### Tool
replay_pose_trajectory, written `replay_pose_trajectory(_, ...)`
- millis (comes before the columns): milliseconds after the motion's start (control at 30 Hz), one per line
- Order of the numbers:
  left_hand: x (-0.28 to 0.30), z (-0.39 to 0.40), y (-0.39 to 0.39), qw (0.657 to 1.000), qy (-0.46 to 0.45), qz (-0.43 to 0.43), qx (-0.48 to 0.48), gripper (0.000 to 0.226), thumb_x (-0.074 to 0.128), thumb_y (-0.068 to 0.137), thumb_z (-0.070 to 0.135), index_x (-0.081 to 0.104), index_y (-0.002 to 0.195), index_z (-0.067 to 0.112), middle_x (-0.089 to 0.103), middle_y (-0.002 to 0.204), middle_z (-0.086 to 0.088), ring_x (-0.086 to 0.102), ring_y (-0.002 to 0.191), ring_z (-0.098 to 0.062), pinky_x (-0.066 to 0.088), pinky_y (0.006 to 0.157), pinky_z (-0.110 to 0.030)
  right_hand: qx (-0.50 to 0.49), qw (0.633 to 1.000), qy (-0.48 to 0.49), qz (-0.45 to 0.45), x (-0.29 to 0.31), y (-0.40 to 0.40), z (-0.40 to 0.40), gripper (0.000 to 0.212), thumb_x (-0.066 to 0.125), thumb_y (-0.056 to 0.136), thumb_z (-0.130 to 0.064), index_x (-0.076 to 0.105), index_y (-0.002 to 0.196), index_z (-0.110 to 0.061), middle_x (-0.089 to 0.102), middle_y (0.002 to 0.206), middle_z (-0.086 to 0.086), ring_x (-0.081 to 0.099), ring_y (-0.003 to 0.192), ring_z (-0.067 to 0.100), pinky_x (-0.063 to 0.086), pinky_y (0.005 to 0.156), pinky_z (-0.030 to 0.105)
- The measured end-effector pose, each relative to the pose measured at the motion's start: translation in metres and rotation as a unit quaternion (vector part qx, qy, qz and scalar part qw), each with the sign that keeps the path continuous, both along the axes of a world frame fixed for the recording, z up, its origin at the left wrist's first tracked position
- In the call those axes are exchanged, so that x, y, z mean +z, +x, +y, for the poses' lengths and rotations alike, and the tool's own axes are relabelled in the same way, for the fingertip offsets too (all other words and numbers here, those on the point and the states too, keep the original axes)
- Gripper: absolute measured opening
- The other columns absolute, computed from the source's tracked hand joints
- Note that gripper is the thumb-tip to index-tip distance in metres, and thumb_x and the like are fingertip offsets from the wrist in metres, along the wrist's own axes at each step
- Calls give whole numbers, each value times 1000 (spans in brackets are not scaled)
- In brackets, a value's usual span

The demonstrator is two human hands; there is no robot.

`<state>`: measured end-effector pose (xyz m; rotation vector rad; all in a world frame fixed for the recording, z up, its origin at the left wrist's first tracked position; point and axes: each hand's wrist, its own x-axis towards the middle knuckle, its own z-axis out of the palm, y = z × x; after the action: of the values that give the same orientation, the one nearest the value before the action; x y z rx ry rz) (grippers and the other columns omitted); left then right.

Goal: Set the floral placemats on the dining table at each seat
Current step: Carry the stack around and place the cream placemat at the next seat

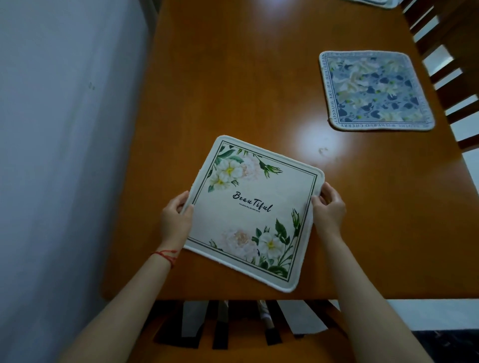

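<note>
A cream floral placemat (255, 211) printed with "Beautiful" lies turned at an angle near the front edge of the wooden dining table (233, 90). My left hand (176, 216) pinches its left edge, and my right hand (329, 207) pinches its right edge. A blue floral placemat (373, 90) lies flat at the right side of the table in front of a chair. The edge of a third placemat (375, 3) shows at the far right corner, mostly cut off by the frame.
A pale wall (64, 155) runs along the table's left side. A slatted wooden chair back (246, 329) stands just under the front edge. More chair backs (448, 59) line the right side.
</note>
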<state>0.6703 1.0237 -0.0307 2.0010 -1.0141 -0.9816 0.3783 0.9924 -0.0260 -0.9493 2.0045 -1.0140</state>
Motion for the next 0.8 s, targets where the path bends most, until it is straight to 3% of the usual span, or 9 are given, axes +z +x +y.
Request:
replay_pose_trajectory(167,4,-21,0,1000,-8,7,-13,39,50,91,7,48,130,5,55,131,-11,51,118,-20,42,94,-26,-11,1000,6,-8,-2,6,29,47,57,86,0,46,131,-3,55,128,13,54,110,17,45,91,22)
replay_pose_trajectory(333,9,-37,-3,999,-7,20,-31,39,51,91,8,48,130,4,55,131,-12,52,117,-20,44,92,-26,-9,1000,7,1,-6,10,36,47,57,85,0,46,131,-5,55,128,12,54,111,19,49,93,31)
replay_pose_trajectory(567,10,-9,-1,999,-2,48,10,40,50,91,5,47,131,4,54,132,-11,50,113,-14,42,85,-18,39,999,7,-9,-1,6,8,50,58,84,1,45,132,-3,54,130,12,54,116,20,46,96,28)
replay_pose_trajectory(800,7,9,-1,996,-8,64,63,41,50,89,-1,48,130,4,54,131,-12,51,114,-15,42,94,-25,80,997,2,-20,-1,12,-17,50,58,84,1,46,132,-4,55,130,11,54,114,17,46,96,28)
